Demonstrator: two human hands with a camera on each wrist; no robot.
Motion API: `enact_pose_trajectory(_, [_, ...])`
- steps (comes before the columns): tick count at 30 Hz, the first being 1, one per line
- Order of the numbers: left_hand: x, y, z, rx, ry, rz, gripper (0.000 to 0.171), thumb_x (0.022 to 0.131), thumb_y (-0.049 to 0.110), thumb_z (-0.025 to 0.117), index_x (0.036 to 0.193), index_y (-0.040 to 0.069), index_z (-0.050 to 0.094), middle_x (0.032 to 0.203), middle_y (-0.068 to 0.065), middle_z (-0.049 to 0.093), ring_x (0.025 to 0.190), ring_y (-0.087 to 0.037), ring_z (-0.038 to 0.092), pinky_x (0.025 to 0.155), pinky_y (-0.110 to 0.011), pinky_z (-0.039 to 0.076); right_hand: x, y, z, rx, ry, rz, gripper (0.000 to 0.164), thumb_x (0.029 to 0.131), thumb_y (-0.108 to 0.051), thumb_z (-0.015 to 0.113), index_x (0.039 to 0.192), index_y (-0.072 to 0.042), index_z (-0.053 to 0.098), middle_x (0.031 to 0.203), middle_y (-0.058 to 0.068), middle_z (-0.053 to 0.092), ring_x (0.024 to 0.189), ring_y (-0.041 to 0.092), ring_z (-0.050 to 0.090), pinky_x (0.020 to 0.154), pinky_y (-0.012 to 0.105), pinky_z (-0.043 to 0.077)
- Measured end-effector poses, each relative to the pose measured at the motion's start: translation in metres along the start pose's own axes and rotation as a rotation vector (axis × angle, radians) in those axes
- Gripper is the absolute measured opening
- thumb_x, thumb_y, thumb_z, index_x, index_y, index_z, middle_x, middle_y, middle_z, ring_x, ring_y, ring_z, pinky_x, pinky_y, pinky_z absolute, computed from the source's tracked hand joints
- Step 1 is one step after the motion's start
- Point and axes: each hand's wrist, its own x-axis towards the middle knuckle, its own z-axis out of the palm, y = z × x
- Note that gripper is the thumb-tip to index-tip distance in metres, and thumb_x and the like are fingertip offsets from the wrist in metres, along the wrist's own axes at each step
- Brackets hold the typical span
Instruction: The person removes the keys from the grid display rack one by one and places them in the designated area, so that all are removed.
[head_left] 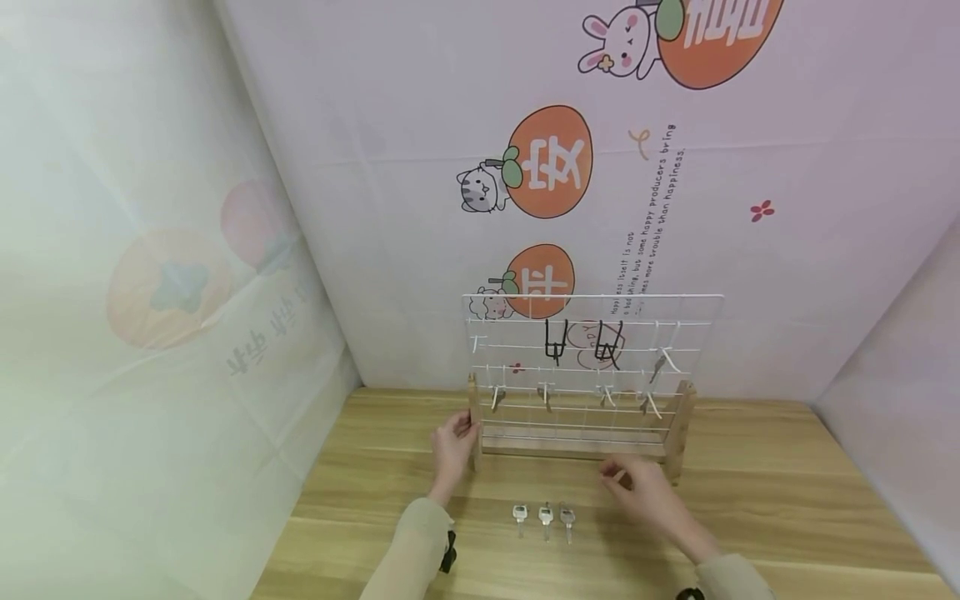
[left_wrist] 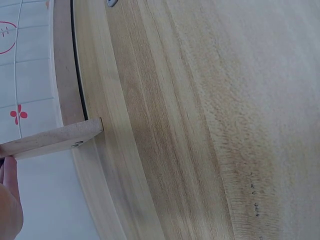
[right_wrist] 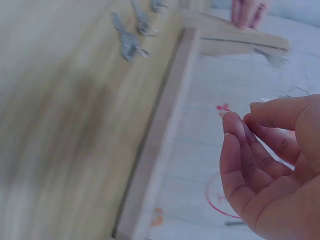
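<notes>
Both beige sleeves (head_left: 416,535) carry a small black fitting (head_left: 448,552).

- Three keys (head_left: 546,514) lie abreast on the desk (head_left: 360,500).
- Rack (head_left: 581,390): behind them, toward one o'clock.
- Left hand (head_left: 453,444): at ten o'clock; right hand (head_left: 639,487): at two.

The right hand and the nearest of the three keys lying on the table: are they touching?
Apart. The head view shows bare wooden tabletop between the right hand and the rightmost key, the nearest one.
</notes>
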Motion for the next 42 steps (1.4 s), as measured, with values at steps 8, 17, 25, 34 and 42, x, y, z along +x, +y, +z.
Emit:
enact_pose_trajectory(8, [0.0,0.0,0.001,0.006,0.01,0.008,0.024,0.084,-0.005,0.072,0.107,-0.013,0.067,0.106,-0.033,0.07,0.095,-0.041,0.073,0.082,-0.034,0.065,0.01,-0.01,-0.041,-0.044,0.121,-0.019,0.018,0.08,0.004,0.075,0.094,-0.006,0.07,0.087,0.006,0.074,0.065,0.0,0.061,0.056,0.015,0.057])
enact_pose_trajectory(17, [0.001,-0.001,0.0,0.015,0.007,0.011,0.024,0.084,-0.004,0.072,0.107,-0.012,0.067,0.105,-0.031,0.071,0.095,-0.04,0.073,0.081,-0.033,0.065,0.021,-0.011,-0.078,-0.104,0.278,-0.06,0.019,0.079,0.005,0.075,0.095,-0.003,0.07,0.083,0.01,0.074,0.063,-0.005,0.058,0.053,0.015,0.055])
enact_pose_trajectory(25, [0.0,-0.001,0.0,0.032,0.011,0.015,0.021,0.086,-0.002,0.072,0.106,-0.008,0.07,0.103,-0.026,0.074,0.094,-0.038,0.074,0.08,-0.033,0.065,0.037,0.001,-0.097,-0.036,0.426,-0.013,0.014,0.084,0.006,0.07,0.097,0.005,0.068,0.088,0.022,0.073,0.075,-0.021,0.051,0.064,-0.004,0.048])
enact_pose_trajectory(34, [0.0,-0.001,0.001,0.025,0.003,-0.002,0.021,0.087,-0.001,0.072,0.107,-0.008,0.07,0.104,-0.026,0.074,0.096,-0.037,0.074,0.081,-0.033,0.065,0.055,0.006,-0.111,0.011,0.459,0.09,0.02,0.093,-0.006,0.064,0.11,0.005,0.065,0.103,0.026,0.071,0.081,-0.026,0.046,0.071,-0.009,0.042])
enact_pose_trajectory(42, [0.0,0.001,0.0,0.026,0.004,-0.03,0.021,0.087,-0.001,0.072,0.107,-0.006,0.07,0.105,-0.025,0.074,0.097,-0.036,0.074,0.082,-0.032,0.065,0.067,0.004,-0.117,0.022,0.429,0.098,0.023,0.094,-0.007,0.064,0.113,0.006,0.064,0.108,0.028,0.069,0.082,-0.025,0.046,0.072,-0.009,0.042])
